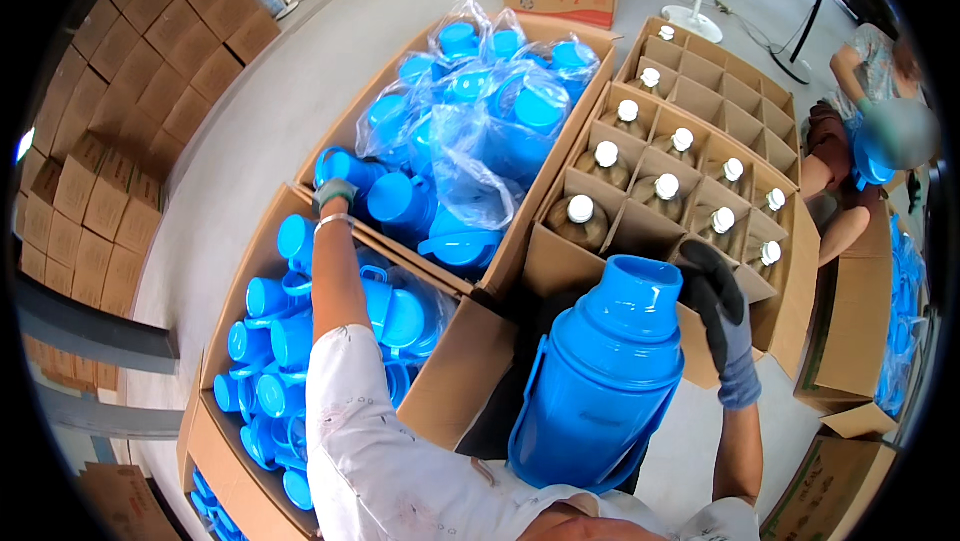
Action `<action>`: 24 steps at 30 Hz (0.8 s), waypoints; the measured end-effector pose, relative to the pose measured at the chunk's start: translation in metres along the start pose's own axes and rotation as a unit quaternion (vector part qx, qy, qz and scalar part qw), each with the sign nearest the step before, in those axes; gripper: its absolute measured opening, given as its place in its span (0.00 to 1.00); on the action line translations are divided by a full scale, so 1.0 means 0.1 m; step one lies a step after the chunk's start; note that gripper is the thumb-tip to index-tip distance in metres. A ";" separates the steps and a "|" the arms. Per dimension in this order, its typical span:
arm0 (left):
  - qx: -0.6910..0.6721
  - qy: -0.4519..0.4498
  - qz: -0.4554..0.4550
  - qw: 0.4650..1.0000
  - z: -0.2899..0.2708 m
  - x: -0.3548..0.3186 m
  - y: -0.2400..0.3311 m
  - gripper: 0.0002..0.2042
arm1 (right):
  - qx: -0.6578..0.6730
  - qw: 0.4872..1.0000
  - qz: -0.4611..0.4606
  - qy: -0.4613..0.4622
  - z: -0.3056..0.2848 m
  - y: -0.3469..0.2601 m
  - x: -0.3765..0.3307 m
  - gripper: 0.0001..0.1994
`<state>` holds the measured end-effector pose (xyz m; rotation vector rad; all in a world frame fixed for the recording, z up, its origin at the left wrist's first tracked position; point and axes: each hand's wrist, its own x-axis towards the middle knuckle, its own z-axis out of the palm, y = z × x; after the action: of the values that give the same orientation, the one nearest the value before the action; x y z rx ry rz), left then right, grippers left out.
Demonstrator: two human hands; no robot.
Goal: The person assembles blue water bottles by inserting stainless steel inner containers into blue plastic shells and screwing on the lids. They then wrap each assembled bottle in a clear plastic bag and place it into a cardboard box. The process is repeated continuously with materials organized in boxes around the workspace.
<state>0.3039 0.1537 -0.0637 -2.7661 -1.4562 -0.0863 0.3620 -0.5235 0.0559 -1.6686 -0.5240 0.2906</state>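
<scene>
Cardboard box walls (458,366) crowd the blue thermos (597,396) by the white shirt (350,386); right hand (720,316) loose beside it; left hand (337,195) at a blue cup (364,173), can't tell if gripping; grey floor (220,196) lies past the boxes.

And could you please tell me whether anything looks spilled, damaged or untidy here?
Nothing looks plainly spilled or damaged. Only the blue cups in the near-left carton look untidy: they lie jumbled, facing different ways, while the bottles stand one to a compartment in the divided carton.
</scene>
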 end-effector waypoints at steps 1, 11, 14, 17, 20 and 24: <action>0.104 0.095 -0.068 0.988 0.02 0.07 -1.19 0.27 | 0.060 0.996 -0.034 -0.049 0.17 0.06 0.08 0.20; -0.726 -0.466 0.361 0.354 -0.82 -3.02 2.07 0.26 | -0.075 0.985 -0.152 -0.029 0.54 -0.52 -0.24 0.27; -0.516 -0.232 0.522 0.638 -1.00 -3.58 2.08 0.29 | -0.073 0.986 -0.132 -0.065 0.47 -0.37 -0.10 0.27; -0.526 -0.235 0.544 0.610 -1.40 -3.58 1.94 0.27 | -0.256 0.946 -0.199 -0.020 -0.20 0.69 -0.12 0.23; -0.722 -0.311 0.362 0.501 -1.41 -3.31 1.84 0.27 | 0.151 0.977 -0.082 0.129 -0.39 0.65 -0.39 0.29; -0.862 -0.449 0.074 0.224 -1.21 -3.60 1.82 0.28 | 0.034 0.888 -0.164 0.427 -0.18 0.25 -0.72 0.29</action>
<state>0.2454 -0.2498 0.0395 -5.7545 -0.4120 -0.2153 0.3128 -0.5774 0.0274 -1.4297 -0.1090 -0.6558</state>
